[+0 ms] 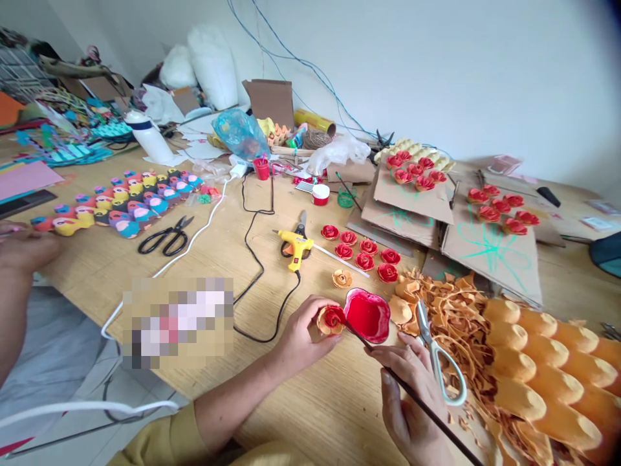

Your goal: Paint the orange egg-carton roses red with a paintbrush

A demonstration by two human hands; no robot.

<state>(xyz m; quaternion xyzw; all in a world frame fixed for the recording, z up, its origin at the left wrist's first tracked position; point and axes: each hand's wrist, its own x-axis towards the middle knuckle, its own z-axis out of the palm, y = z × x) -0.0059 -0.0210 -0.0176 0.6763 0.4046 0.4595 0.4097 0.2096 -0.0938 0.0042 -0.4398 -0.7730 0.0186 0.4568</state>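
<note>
My left hand pinches a small carton flower, red in its middle and plain orange at the outer petals. My right hand grips a dark-handled paintbrush, whose tip touches the flower's red part. Just behind both hands is a scalloped dish of red paint. One unpainted flower lies beyond it, near several red flowers in loose rows. White-handled scissors rest beside my right hand.
At right, orange egg-carton trays adjoin torn scraps. Cardboard sheets bear more red flowers. A yellow glue gun with a black cord and black scissors lie mid-table. At left are painted carton pieces and another person's arm.
</note>
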